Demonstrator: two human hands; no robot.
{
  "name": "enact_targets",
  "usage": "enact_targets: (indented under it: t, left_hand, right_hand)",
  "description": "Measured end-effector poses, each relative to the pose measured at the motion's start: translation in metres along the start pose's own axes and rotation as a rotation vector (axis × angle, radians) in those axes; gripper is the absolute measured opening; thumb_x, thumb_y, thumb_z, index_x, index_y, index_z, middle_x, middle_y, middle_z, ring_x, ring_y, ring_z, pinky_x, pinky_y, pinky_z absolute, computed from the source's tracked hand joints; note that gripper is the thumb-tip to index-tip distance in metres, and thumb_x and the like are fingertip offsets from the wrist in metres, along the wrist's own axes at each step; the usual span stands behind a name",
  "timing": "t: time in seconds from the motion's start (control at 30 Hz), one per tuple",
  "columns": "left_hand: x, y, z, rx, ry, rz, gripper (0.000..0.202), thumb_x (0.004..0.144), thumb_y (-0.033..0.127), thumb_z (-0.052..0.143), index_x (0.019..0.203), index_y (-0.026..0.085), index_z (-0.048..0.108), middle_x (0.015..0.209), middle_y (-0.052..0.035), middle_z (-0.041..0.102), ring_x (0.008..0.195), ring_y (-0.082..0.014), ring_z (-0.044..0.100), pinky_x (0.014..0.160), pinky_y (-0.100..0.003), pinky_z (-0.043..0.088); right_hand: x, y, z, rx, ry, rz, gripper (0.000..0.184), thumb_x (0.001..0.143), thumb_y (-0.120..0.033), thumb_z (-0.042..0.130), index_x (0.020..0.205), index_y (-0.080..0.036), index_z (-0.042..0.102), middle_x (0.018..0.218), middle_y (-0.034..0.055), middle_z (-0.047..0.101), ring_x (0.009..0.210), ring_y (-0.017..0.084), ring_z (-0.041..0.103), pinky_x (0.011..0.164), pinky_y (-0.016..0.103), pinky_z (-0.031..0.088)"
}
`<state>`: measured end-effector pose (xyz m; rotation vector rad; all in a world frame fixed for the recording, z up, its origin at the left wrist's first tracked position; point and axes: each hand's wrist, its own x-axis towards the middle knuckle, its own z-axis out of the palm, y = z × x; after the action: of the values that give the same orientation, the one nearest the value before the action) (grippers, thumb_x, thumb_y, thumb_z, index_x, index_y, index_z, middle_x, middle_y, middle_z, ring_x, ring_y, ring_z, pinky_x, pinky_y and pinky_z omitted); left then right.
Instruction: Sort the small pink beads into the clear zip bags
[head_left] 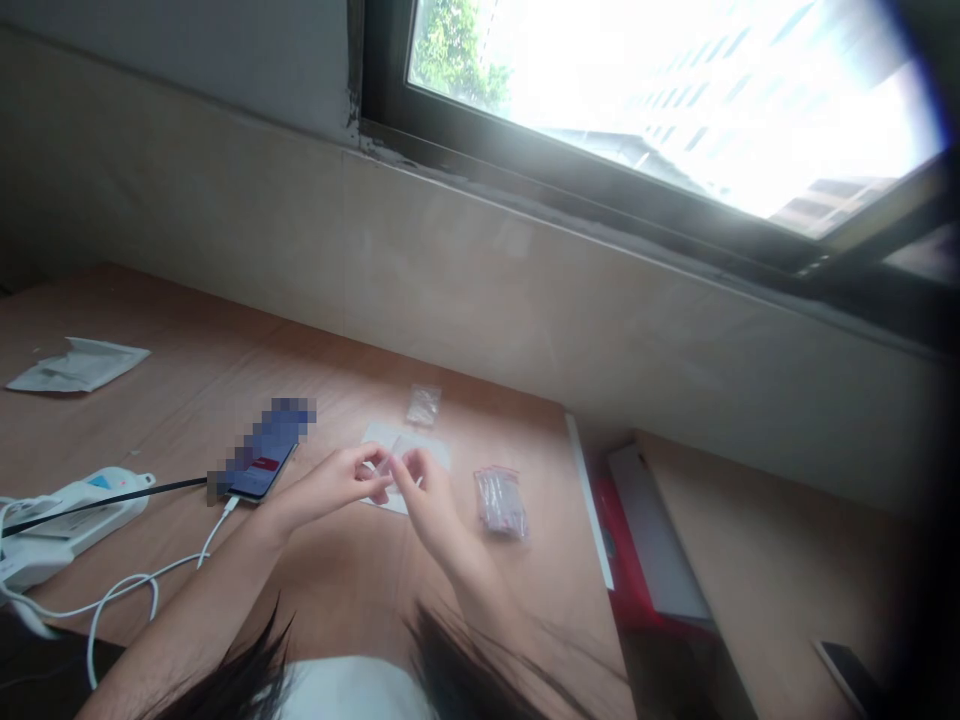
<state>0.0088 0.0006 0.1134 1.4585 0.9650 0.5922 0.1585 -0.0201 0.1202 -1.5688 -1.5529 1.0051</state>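
Okay, left hand (366, 473) and right hand (426, 487) both pinching a small clear plastic piece (400, 446), fingertips nearly together, over a white flat sheet (376, 435) they partly hide; behind it, small clear plastic bag (424, 405), pale contents, can't tell what; right, larger red-edged clear plastic bag (501, 503), filled, contents unclear; left, blue-screened phone (271, 458) on white cable (214, 533), white power strip (75, 520), all on brown wooden table (360, 600)
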Motion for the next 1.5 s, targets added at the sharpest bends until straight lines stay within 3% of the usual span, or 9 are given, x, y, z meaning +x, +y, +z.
enact_targets:
  t: [0.17,0.47,0.73,0.83,1.0,1.13,1.23,1.33,1.5]
  left_hand:
    - [-0.010,0.006,0.005,0.106,0.002,0.070,0.021,0.075,0.032,0.047,0.086,0.016,0.056,0.081,-0.0033,0.062,0.075,-0.0170,0.059,0.065,-0.026,0.045]
    - [-0.018,0.012,0.002,0.043,-0.035,0.003,0.028,0.079,0.033,0.040,0.072,0.014,0.059,0.067,-0.0022,0.061,0.066,-0.0146,0.058,0.060,-0.022,0.044]
    - [0.000,0.005,-0.006,0.232,0.266,-0.026,0.023,0.071,0.026,0.044,0.053,0.015,0.053,0.043,0.0043,0.051,0.040,-0.0091,0.050,0.042,-0.017,0.035]
    - [0.003,0.010,-0.002,0.344,0.281,0.016,0.023,0.071,0.025,0.045,0.049,0.016,0.049,0.039,0.0063,0.045,0.037,-0.0075,0.046,0.038,-0.016,0.029]
    - [-0.006,0.011,0.005,0.392,0.251,0.059,0.025,0.073,0.029,0.045,0.053,0.016,0.051,0.043,0.0060,0.044,0.040,-0.0070,0.042,0.039,-0.016,0.027]
    - [-0.011,-0.005,-0.004,0.201,0.242,-0.013,0.024,0.074,0.037,0.045,0.071,0.017,0.057,0.058,0.0033,0.054,0.049,-0.0092,0.047,0.045,-0.017,0.035]
    - [-0.009,-0.027,-0.011,0.026,0.291,-0.127,0.029,0.075,0.042,0.043,0.085,0.017,0.055,0.069,0.0010,0.057,0.054,-0.0105,0.051,0.047,-0.019,0.039]
    - [-0.007,-0.048,-0.012,-0.145,0.169,-0.190,0.031,0.075,0.044,0.042,0.074,0.015,0.054,0.062,0.0021,0.052,0.049,-0.0088,0.048,0.044,-0.019,0.040]
    - [-0.007,-0.073,-0.014,-0.247,0.314,-0.212,0.028,0.071,0.043,0.050,0.067,0.015,0.051,0.054,0.0061,0.046,0.039,-0.0049,0.041,0.037,-0.016,0.037]
  right_hand:
    - [0.003,0.002,0.009,0.068,-0.077,0.036,0.021,0.073,-0.034,0.047,0.063,-0.016,0.050,0.061,-0.0002,0.052,0.059,0.012,0.046,0.054,0.022,0.033]
    - [-0.005,0.007,0.009,0.367,-0.235,0.060,0.018,0.071,-0.027,0.046,0.059,-0.015,0.051,0.056,-0.0008,0.053,0.055,0.010,0.048,0.052,0.021,0.035]
    - [0.006,0.004,0.002,0.066,0.080,0.141,0.013,0.063,-0.021,0.045,0.050,-0.017,0.042,0.048,-0.0054,0.038,0.048,0.008,0.037,0.045,0.020,0.027]
    - [0.010,0.010,0.006,-0.012,0.067,0.125,0.011,0.064,-0.024,0.045,0.056,-0.017,0.047,0.051,-0.0039,0.043,0.051,0.009,0.040,0.046,0.021,0.028]
    - [0.014,0.025,0.018,0.128,-0.021,0.145,0.016,0.064,-0.020,0.044,0.077,-0.018,0.053,0.058,-0.0021,0.050,0.051,0.011,0.045,0.046,0.021,0.032]
    - [0.014,0.035,0.020,0.393,-0.056,0.231,0.023,0.062,-0.016,0.039,0.078,-0.018,0.054,0.056,-0.0027,0.050,0.044,0.009,0.042,0.042,0.021,0.033]
    - [0.013,0.041,0.021,0.568,-0.224,0.247,0.024,0.061,-0.016,0.041,0.079,-0.017,0.056,0.053,-0.0031,0.049,0.042,0.008,0.041,0.041,0.021,0.034]
    - [0.013,0.049,0.025,0.658,-0.335,0.243,0.021,0.061,-0.018,0.046,0.079,-0.016,0.056,0.054,-0.0028,0.052,0.045,0.009,0.044,0.041,0.020,0.034]
    - [0.012,0.066,0.038,0.635,-0.046,0.359,0.021,0.066,-0.030,0.050,0.082,-0.020,0.040,0.050,-0.0067,0.052,0.034,0.007,0.041,0.033,0.017,0.030]
